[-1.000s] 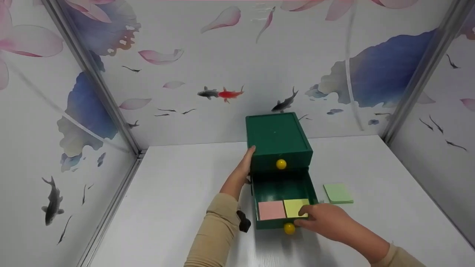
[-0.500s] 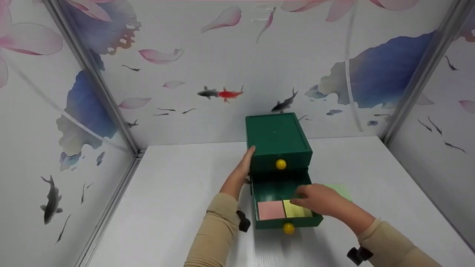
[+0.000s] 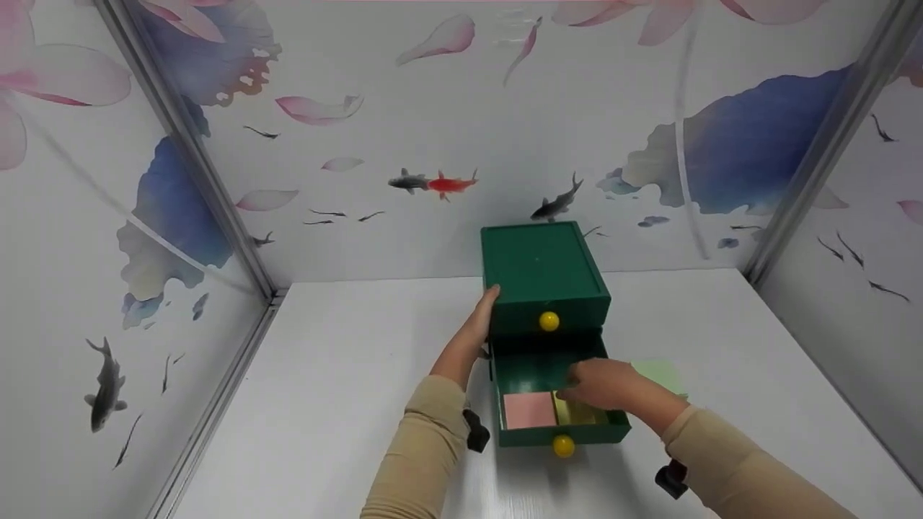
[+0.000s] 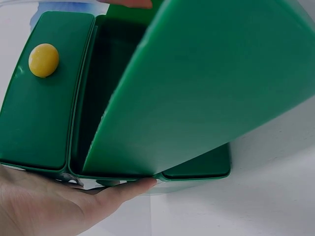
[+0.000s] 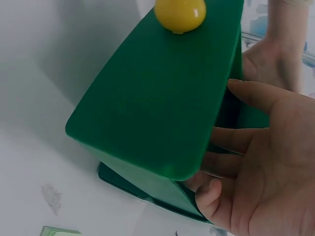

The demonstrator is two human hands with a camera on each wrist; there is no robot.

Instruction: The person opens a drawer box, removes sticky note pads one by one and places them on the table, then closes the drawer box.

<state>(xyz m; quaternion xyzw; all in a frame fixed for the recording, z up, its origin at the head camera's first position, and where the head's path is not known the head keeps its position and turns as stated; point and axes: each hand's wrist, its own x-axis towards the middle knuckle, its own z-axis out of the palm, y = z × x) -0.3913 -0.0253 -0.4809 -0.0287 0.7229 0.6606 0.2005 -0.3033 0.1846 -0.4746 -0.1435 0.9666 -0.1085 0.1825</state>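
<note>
While the person's left hand (image 3: 482, 321) lies along the left side of a green plastic two-drawer cabinet (image 3: 537, 267), I see the thumb straight and the palm flat, more bracing than gripping. I can't make out the other fingers. The cabinet sits by the back edge of the white tabletop (image 3: 346, 375), roughly midway between the back corners. Its upper drawer, the one with a round yellow knob (image 3: 549, 321), is closed, and the green plastic lower drawer (image 3: 526, 371) is pulled out.

At that drawer's front end there's a square pink paper pad (image 3: 530, 411) with a square yellow paper pad (image 3: 584, 414) just to its right. The right hand (image 3: 602, 382) is over the yellow one, fingers dipped behind the drawer front. Tips are hidden even on the right wrist cam, so I honestly can't tell if they're pinching it.

My guess: the step in hand is settling yellow beside pink. A square light-green paper pad (image 3: 660, 372) lies right of the drawer, toward the tabletop's right edge. Next move probably calls for lifting those fingers clear without dragging yellow, then reaching for green.
</note>
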